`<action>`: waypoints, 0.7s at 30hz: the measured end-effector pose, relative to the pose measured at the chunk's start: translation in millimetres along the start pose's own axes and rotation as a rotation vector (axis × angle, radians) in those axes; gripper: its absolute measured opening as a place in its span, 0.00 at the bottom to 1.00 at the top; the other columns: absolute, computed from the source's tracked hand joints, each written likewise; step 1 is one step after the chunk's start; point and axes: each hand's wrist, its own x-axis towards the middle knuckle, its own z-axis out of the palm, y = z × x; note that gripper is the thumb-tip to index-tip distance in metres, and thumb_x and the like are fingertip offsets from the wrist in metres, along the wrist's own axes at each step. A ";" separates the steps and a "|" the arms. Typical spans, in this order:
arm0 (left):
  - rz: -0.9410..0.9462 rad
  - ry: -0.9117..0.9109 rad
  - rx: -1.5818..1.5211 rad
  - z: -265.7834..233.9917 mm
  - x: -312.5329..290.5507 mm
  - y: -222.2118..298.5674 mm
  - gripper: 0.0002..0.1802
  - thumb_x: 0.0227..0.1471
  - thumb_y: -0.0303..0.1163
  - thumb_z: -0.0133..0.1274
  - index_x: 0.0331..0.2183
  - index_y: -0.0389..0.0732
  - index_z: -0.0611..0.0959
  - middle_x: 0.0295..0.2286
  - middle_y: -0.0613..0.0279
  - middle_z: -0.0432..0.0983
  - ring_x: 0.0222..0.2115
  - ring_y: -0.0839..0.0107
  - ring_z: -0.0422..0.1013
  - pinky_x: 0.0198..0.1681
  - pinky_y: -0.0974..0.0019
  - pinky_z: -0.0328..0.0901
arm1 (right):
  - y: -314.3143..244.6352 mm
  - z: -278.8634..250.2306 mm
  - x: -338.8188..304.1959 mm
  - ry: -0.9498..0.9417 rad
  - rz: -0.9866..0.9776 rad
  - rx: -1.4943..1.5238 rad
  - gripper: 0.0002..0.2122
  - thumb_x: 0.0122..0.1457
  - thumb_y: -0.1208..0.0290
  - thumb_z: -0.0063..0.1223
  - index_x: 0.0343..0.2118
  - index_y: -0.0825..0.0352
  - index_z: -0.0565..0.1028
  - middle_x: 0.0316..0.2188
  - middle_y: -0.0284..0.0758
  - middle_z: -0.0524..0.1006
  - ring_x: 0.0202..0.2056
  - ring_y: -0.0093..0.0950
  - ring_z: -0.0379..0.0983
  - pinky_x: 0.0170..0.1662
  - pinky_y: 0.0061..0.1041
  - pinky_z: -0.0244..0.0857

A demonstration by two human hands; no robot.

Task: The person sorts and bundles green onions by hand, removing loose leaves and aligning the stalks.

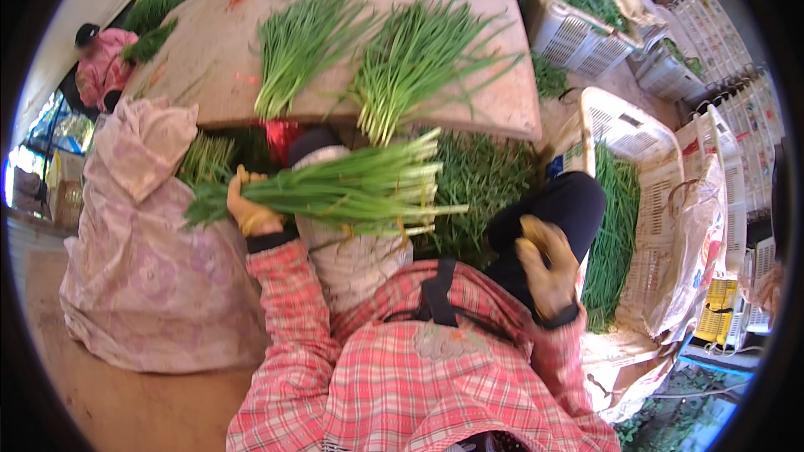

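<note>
My left hand (254, 211), in a tan glove, is closed around the leafy end of a bunch of chives (360, 184). The bunch lies sideways above my lap, its pale cut ends pointing right. A yellowish tie seems to show near those ends. My right hand (548, 266), also gloved and slightly blurred, is held over my right knee with fingers apart and nothing in it. Two more chive bunches rest on the board table ahead: a left one (301, 50) and a right one (414, 63), stems toward me.
Loose greens (477, 180) lie below the table edge (502, 121). To my right stands a white plastic crate (624, 117) of chives. A patterned cloth (159, 285) covers something at my left. Another person (105, 67) in pink sits far left. Further crates (586, 50) stand back right.
</note>
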 end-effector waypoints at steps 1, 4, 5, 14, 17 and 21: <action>0.034 0.107 -0.008 8.3 -2.5 -2.3 0.04 0.45 0.31 0.46 0.22 0.46 0.69 0.12 0.71 0.60 0.15 0.75 0.59 0.23 0.71 0.60 | 5.2 23.3 8.4 -0.028 -0.074 0.063 0.22 0.48 0.70 0.59 0.46 0.71 0.69 0.44 0.44 0.71 0.45 0.32 0.69 0.49 0.25 0.61; 0.086 0.104 -0.077 6.9 -9.8 3.7 0.05 0.43 0.27 0.48 0.28 0.41 0.74 0.18 0.68 0.68 0.18 0.72 0.65 0.27 0.68 0.66 | -6.7 78.4 39.0 -0.357 -0.197 -0.047 0.36 0.47 0.58 0.59 0.55 0.73 0.57 0.54 0.50 0.59 0.56 0.40 0.56 0.57 0.29 0.50; 0.069 0.098 -0.071 8.2 -9.6 2.4 0.06 0.43 0.27 0.49 0.29 0.40 0.74 0.18 0.68 0.68 0.18 0.72 0.65 0.27 0.68 0.66 | -0.4 97.7 46.1 -0.296 -0.337 -0.166 0.32 0.50 0.59 0.55 0.53 0.73 0.58 0.50 0.52 0.64 0.50 0.43 0.63 0.50 0.30 0.60; 0.115 0.043 -0.066 -7.1 -7.7 7.4 0.11 0.44 0.27 0.49 0.34 0.38 0.71 0.17 0.67 0.66 0.18 0.71 0.65 0.27 0.67 0.66 | 28.3 73.1 81.5 -0.074 -0.232 -0.456 0.09 0.51 0.63 0.54 0.25 0.64 0.76 0.20 0.38 0.74 0.23 0.36 0.72 0.26 0.31 0.66; 0.138 0.055 -0.051 -0.6 -12.2 6.3 0.12 0.43 0.26 0.49 0.34 0.38 0.71 0.17 0.67 0.65 0.18 0.71 0.65 0.26 0.67 0.66 | -0.5 79.6 78.9 -0.189 -0.194 -0.396 0.17 0.49 0.54 0.55 0.27 0.66 0.75 0.21 0.39 0.74 0.22 0.37 0.72 0.25 0.32 0.65; 0.113 0.038 -0.055 -2.4 -13.4 6.9 0.13 0.43 0.26 0.49 0.35 0.38 0.70 0.17 0.67 0.65 0.18 0.71 0.65 0.27 0.66 0.66 | -11.7 132.7 87.9 -0.237 -0.305 -0.706 0.27 0.51 0.47 0.49 0.38 0.72 0.69 0.23 0.43 0.75 0.24 0.39 0.73 0.27 0.36 0.65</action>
